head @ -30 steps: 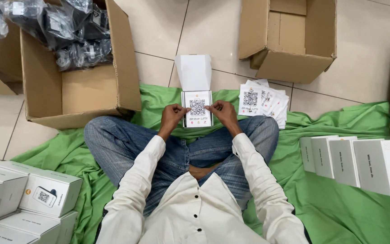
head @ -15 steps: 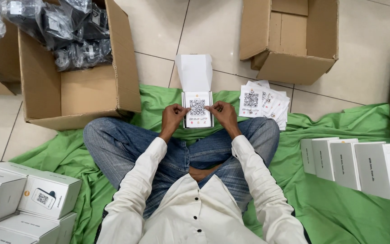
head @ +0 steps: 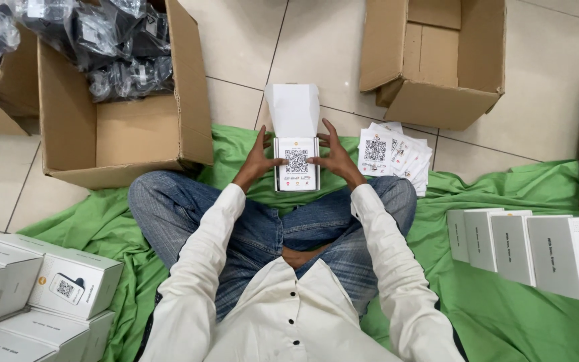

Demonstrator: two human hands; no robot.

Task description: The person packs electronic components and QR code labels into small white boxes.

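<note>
Centre of frame: left hand [head: 257, 161] and right hand [head: 333, 159] clamp the open white box [head: 296, 167] from both sides — card stack [head: 393, 155] just right.

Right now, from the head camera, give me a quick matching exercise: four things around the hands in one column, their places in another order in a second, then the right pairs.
Things:
1. small white box with its lid up
2. loose stack of printed cards
3. bagged black items
4. row of closed white boxes

Places:
A. in the big open carton at upper left
B. on the green cloth at the right edge
C. between the left hand and the right hand
D. on the cloth just right of the right hand

Pairs: 1-C, 2-D, 3-A, 4-B
</note>
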